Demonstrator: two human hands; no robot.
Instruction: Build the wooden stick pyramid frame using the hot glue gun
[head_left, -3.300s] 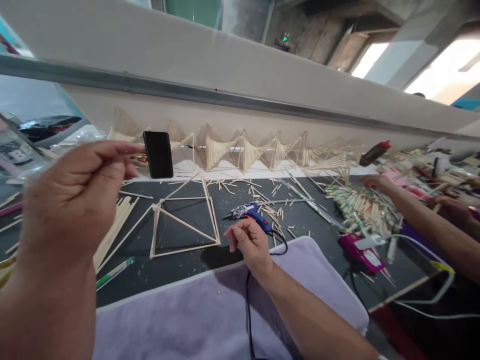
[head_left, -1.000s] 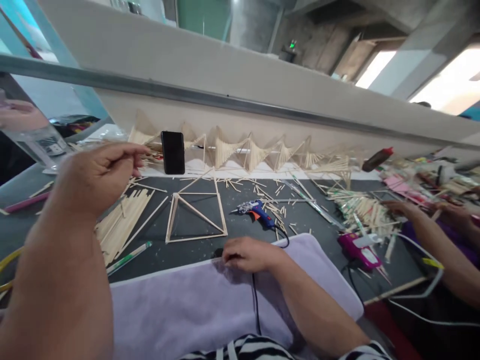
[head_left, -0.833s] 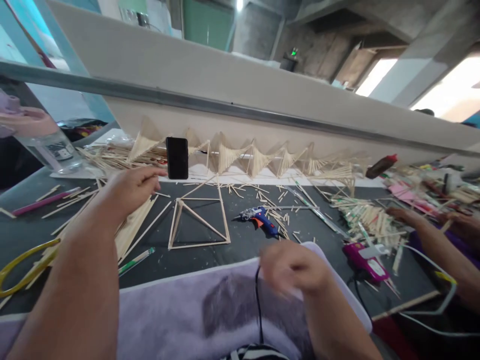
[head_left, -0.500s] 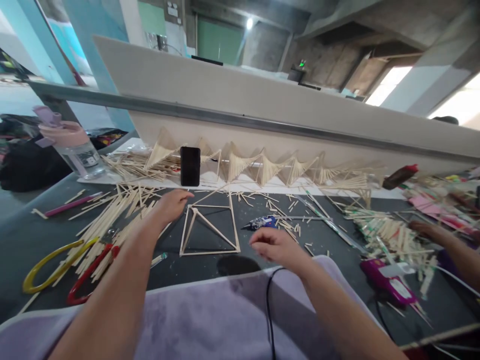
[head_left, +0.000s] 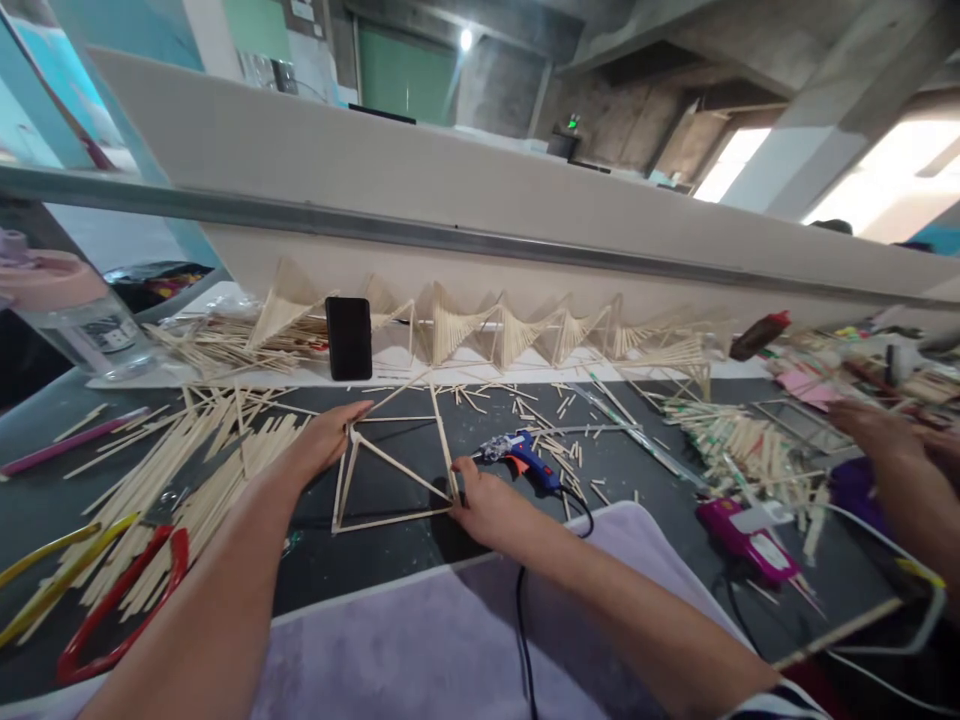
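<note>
A frame of thin wooden sticks (head_left: 394, 520) lies on the dark tabletop in front of me, with a slanting stick joined at one upper corner. My left hand (head_left: 330, 435) pinches its left side near that corner, the fingertips at the joint. At the lower right corner, my right hand (head_left: 484, 505) has thumb and fingers closed around the frame. Just beyond my right hand lies a blue glue gun (head_left: 534, 462), its nozzle pointing left and its cord trailing toward me.
Loose sticks (head_left: 217, 450) and red-handled pliers (head_left: 124, 610) lie at left. A phone (head_left: 349, 338) stands behind the frame, before a row of stick structures (head_left: 517, 335). At right are a magenta glue gun (head_left: 750, 545) and another person's hand (head_left: 877, 430). A purple towel (head_left: 375, 640) covers the near edge.
My right hand has moved left onto the frame's lower right corner and closed there. My left hand has come onto the upper left corner. The view has shifted slightly right.
</note>
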